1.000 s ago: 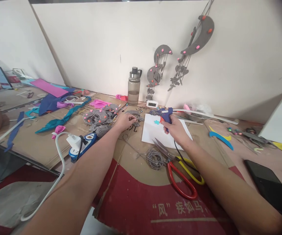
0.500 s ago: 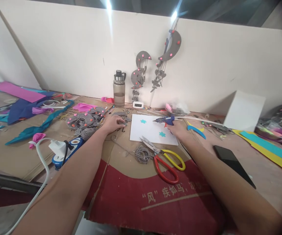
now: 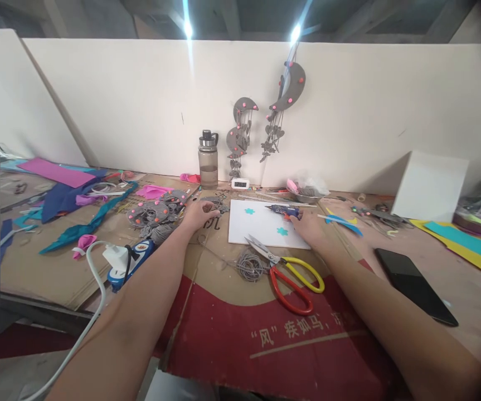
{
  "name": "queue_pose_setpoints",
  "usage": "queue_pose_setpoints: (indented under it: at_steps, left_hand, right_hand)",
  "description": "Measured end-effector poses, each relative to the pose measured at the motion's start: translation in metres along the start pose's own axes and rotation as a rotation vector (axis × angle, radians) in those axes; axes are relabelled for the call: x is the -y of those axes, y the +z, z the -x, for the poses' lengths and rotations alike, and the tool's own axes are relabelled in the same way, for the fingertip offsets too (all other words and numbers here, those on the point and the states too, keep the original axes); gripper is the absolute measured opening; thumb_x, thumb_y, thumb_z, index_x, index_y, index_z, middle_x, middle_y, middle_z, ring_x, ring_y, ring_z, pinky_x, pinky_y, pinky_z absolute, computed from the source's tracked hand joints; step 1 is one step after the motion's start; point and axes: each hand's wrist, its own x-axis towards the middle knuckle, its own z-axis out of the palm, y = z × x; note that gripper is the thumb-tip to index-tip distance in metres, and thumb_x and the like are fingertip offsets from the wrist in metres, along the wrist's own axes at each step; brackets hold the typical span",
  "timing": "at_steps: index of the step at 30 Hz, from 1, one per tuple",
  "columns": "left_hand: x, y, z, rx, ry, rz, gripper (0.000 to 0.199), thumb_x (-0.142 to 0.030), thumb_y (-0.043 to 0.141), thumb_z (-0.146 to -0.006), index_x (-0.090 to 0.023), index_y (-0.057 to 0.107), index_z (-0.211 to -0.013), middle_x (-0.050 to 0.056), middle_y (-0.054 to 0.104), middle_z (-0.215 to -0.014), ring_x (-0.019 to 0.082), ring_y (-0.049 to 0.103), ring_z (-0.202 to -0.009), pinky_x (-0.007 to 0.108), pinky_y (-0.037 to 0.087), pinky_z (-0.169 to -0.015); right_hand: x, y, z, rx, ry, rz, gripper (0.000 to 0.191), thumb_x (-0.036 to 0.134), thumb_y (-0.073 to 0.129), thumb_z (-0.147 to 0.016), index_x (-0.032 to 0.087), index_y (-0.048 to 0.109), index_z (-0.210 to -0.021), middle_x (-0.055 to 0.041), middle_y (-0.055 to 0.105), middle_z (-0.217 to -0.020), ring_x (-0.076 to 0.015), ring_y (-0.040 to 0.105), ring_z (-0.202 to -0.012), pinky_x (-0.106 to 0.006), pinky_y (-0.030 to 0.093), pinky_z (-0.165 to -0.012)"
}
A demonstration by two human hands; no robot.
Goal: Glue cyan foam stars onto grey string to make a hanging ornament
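My left hand (image 3: 200,215) is curled low over the cardboard, left of a white board (image 3: 261,225); its fingers are pressed together, and what they hold is too small to name. Grey felt pieces (image 3: 217,204) lie just beyond it. My right hand (image 3: 306,224) is closed on a dark blue glue gun (image 3: 284,210) at the board's right side, nozzle pointing left over the board. Two turquoise flower shapes (image 3: 249,211) rest on the board. In front of it lie scissors (image 3: 264,250) with red and yellow handles, beside a coil of grey cord (image 3: 250,265).
A water bottle (image 3: 208,161) and a small clock (image 3: 240,184) stand by the wall, under hanging grey moon ornaments (image 3: 292,86). A black phone (image 3: 413,284) lies right, a power strip (image 3: 134,264) left. Felt scraps (image 3: 93,223) lie further left.
The whole view has shifted, so the table things appear a little further right and lower. My right hand still has the glue gun; both hands stay near the same places beside the board.
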Motion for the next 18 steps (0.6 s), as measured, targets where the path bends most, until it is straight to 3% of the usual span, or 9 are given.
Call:
queue_pose_setpoints:
  at_steps: [2,6,12,15,18]
  left_hand:
    - [-0.005,-0.003,0.003,-0.094,-0.047,0.031,0.043,-0.051,0.059,-0.077,-0.015,0.07,-0.097,0.009,0.071,-0.095,0.02,0.063,-0.082,0.03,0.048,-0.076]
    - [-0.014,-0.011,0.007,-0.271,-0.098,0.034,0.037,-0.045,0.05,-0.083,-0.015,0.071,-0.089,0.008,0.071,-0.086,0.019,0.062,-0.077,0.029,0.046,-0.075]
    - [-0.019,-0.014,0.01,-0.328,-0.073,0.052,0.034,-0.039,0.046,-0.083,-0.015,0.07,-0.084,0.008,0.071,-0.086,0.019,0.062,-0.079,0.028,0.044,-0.077]
    - [-0.023,-0.012,0.013,-0.353,-0.095,0.127,0.037,-0.04,0.044,-0.084,-0.014,0.07,-0.087,0.008,0.071,-0.086,0.018,0.062,-0.078,0.027,0.044,-0.076]
    - [-0.033,-0.009,0.015,-0.398,-0.129,0.192,0.036,-0.039,0.044,-0.084,-0.013,0.069,-0.086,0.007,0.07,-0.085,0.017,0.061,-0.078,0.026,0.043,-0.075]
  right_hand:
    - [-0.002,-0.004,0.003,-0.064,0.019,0.081,0.038,0.037,0.05,-0.082,0.012,0.058,-0.109,-0.0192,0.06,-0.113,-0.03,0.053,-0.109,-0.042,0.037,-0.093]
    - [0.006,-0.022,0.024,-0.127,-0.091,0.089,0.034,0.035,0.05,-0.083,0.014,0.056,-0.11,-0.0148,0.061,-0.11,-0.0293,0.05,-0.113,-0.042,0.034,-0.097]
    - [0.045,-0.053,0.078,-0.078,-0.302,-0.152,0.024,0.03,0.045,-0.087,0.019,0.056,-0.106,-0.0092,0.06,-0.106,-0.0213,0.054,-0.1,-0.034,0.041,-0.088]
    - [0.062,-0.048,0.092,-0.117,-0.336,-0.26,0.022,0.027,0.047,-0.085,0.017,0.056,-0.103,-0.0087,0.06,-0.103,-0.0202,0.055,-0.094,-0.034,0.043,-0.085]
    - [0.066,-0.031,0.094,-0.194,-0.352,-0.352,0.021,0.023,0.048,-0.083,0.016,0.057,-0.101,-0.0084,0.06,-0.096,-0.0201,0.055,-0.087,-0.035,0.045,-0.081]
